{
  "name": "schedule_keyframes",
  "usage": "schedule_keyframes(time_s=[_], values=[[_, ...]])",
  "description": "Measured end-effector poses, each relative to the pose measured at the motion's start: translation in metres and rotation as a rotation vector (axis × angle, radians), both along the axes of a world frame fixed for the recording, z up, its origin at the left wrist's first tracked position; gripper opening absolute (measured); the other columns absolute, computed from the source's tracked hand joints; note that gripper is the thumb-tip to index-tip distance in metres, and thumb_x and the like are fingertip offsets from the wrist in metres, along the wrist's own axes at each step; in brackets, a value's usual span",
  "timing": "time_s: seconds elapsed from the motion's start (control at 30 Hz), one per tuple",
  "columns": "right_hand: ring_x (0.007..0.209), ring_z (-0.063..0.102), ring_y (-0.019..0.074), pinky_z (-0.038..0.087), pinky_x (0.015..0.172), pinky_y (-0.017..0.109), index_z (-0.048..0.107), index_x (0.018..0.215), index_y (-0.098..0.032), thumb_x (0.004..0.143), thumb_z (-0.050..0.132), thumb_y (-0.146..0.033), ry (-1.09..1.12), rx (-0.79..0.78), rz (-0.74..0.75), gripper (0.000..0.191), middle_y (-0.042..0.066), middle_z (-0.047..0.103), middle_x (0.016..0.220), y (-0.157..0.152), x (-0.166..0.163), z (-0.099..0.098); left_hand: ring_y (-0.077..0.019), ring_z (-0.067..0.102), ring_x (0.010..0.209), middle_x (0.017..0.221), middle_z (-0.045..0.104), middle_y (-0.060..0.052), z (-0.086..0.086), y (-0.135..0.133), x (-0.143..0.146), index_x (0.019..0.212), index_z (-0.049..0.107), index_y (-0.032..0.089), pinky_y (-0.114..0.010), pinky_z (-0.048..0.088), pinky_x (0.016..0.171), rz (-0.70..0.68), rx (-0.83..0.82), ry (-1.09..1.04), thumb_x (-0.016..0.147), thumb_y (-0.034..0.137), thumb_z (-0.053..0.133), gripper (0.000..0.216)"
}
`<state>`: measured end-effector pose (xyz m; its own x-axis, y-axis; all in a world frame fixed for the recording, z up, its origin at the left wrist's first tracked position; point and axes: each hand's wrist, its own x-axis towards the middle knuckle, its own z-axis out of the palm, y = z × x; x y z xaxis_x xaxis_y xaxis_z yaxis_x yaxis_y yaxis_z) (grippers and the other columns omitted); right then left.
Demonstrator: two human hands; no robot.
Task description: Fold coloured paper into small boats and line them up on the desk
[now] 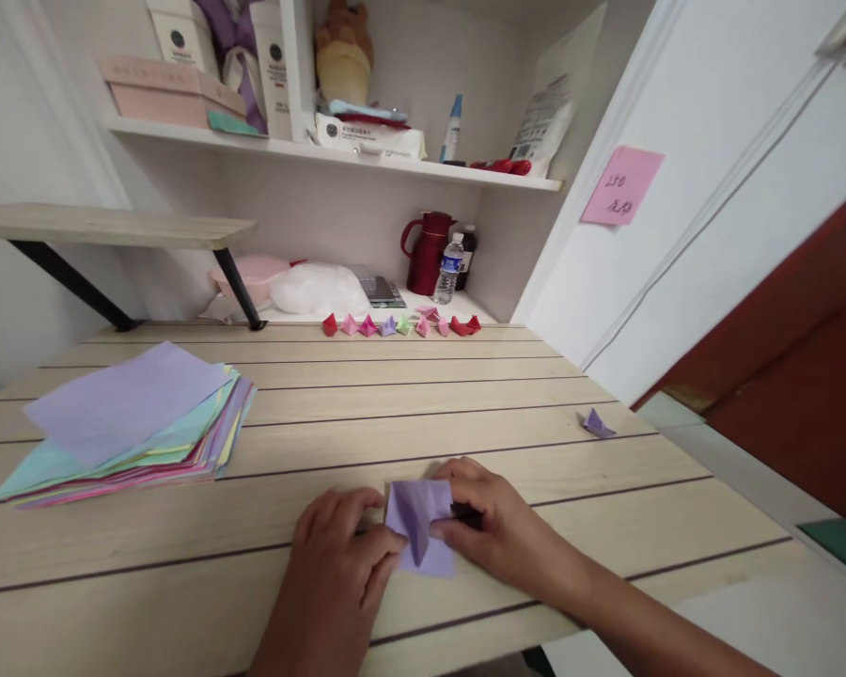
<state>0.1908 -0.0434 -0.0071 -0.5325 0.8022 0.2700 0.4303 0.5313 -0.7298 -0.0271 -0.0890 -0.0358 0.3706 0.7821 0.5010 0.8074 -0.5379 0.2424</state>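
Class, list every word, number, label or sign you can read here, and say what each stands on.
"250": handwritten on the pink note; the characters beneath it are unclear.
Too small or blurred to read: print on the white packet, pink box, white cartons, white bag, water bottle, blue-capped bottle, dark bottle.

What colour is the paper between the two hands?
The paper is plain light purple, clear in the head view.
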Motion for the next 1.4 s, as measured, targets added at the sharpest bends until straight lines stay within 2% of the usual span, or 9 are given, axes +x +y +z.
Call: schedule_keyframes(time_s=[0.2,0.4,0.6,0.67,0.8,1.07,1.2,1.3,1.4], values=[[0.053,0.037,0.0097,0.026,0.052,0.023,0.050,0.067,-0.019,0.083,0.062,-0.030,0.239,-0.477,-0.109,0.023,-0.006,0.043,0.059,0.008,-0.009,0.006,-0.0172,0.067,0.094,0.105,0.068,-0.001,0.009,-0.005,-0.002,0.099,0.066,0.030,-0.034,0.056,0.082,0.053,0.103,-0.268,0.090,0.021,0.053,0.018],[0.045,0.039,0.0060,0.024,0.046,0.020,0.059,0.068,-0.016,0.068,0.077,-0.040,0.642,-0.871,-0.137,0.030,-0.005,0.051,0.053,0.016,-0.014,0.015,-0.0216,0.060,0.114,0.134,0.051,-0.004,0.011,0.003,-0.007,0.123,0.059,0.037,-0.039,0.053,0.091,0.227,0.008,-0.569,0.089,0.031,0.055,0.034],[0.047,0.044,0.0057,0.030,0.048,0.019,0.064,0.071,-0.014,0.066,0.081,-0.042,0.683,-0.889,-0.066,0.034,-0.003,0.059,0.058,0.012,-0.022,0.014,-0.0228,0.070,0.086,0.116,0.067,-0.009,0.036,0.007,0.018,0.144,0.035,0.025,-0.041,0.053,0.084,0.208,-0.509,-1.044,0.070,0.046,0.072,0.086],[0.046,0.043,0.0053,0.029,0.048,0.018,0.063,0.070,-0.014,0.065,0.082,-0.043,0.650,-0.886,-0.040,0.035,-0.004,0.058,0.055,0.011,-0.022,0.015,-0.0240,0.070,0.085,0.103,0.072,-0.009,0.044,0.006,0.023,0.134,0.048,0.018,-0.038,0.052,0.083,0.181,-0.640,-1.090,0.067,0.043,0.073,0.076],[0.047,0.044,0.0056,0.031,0.049,0.019,0.063,0.070,-0.014,0.061,0.085,-0.044,0.560,-0.900,-0.004,0.039,-0.005,0.058,0.056,0.012,-0.022,0.017,-0.0197,0.065,0.070,0.066,0.068,-0.002,0.053,0.006,0.023,0.073,0.069,0.018,-0.029,0.049,0.071,0.123,-0.780,-1.053,0.066,0.037,0.070,0.020],[0.067,0.059,0.0155,0.043,0.059,0.026,0.062,0.106,-0.019,0.085,0.052,-0.070,0.669,-0.773,0.028,0.056,0.003,0.064,0.078,0.007,-0.015,0.020,-0.0116,0.049,0.056,0.051,0.057,0.004,0.036,0.013,0.018,0.063,0.068,0.017,-0.021,0.039,0.059,0.270,-0.717,-1.206,0.065,0.044,0.076,0.028],[0.073,0.054,0.0139,0.043,0.064,0.024,0.061,0.103,-0.021,0.070,0.081,-0.038,0.549,-0.523,-0.078,0.043,-0.001,0.060,0.082,0.002,-0.018,0.029,-0.0169,0.061,0.070,0.065,0.069,-0.001,0.036,0.013,0.023,0.073,0.074,0.018,-0.025,0.046,0.070,0.210,-0.694,-1.393,0.059,0.047,0.083,0.033],[0.064,0.051,0.0134,0.042,0.060,0.025,0.061,0.074,-0.019,0.075,0.073,-0.022,0.407,-0.308,-0.241,0.012,-0.003,0.056,0.066,-0.005,-0.020,0.033,-0.0197,0.065,0.079,0.072,0.074,-0.003,0.036,0.010,0.028,0.077,0.077,0.019,-0.028,0.049,0.078,0.173,-0.712,-1.441,0.057,0.047,0.085,0.035],[0.071,0.057,0.0158,0.046,0.065,0.026,0.063,0.078,-0.021,0.080,0.068,-0.015,0.305,0.042,-0.226,0.008,0.000,0.062,0.074,-0.014,-0.019,0.036,-0.0215,0.068,0.083,0.072,0.075,-0.003,0.033,0.009,0.028,0.079,0.078,0.020,-0.030,0.050,0.083,0.186,-0.698,-1.464,0.055,0.047,0.086,0.036]])
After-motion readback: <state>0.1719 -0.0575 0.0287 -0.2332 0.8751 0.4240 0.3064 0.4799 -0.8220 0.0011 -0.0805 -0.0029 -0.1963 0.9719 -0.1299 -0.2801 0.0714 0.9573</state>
